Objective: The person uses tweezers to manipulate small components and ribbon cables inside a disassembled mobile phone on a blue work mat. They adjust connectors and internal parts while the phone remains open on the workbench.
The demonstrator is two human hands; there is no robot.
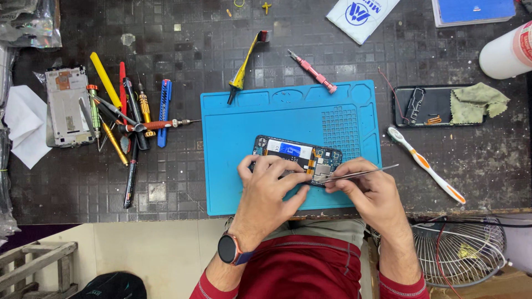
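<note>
Head view: two hands at an opened phone on a blue mat

Head camera looks straight down on a dark tiled bench (183, 182). An opened phone (296, 154) with its back off lies on a blue work mat (244, 127), near the mat's front edge. The left hand (270, 185) rests on the phone's near side, fingers curled and pressing it down; a watch sits on that wrist. The right hand (370, 191) is closed around metal tweezers (360, 173), their tips touching the phone's lower right part. Left of the mat lies a heap of screwdrivers (130, 119) beside a bare phone frame (66, 107). Right of the mat lie a toothbrush (424, 163) and a black tray (432, 105) with a green cloth (477, 102).
</note>
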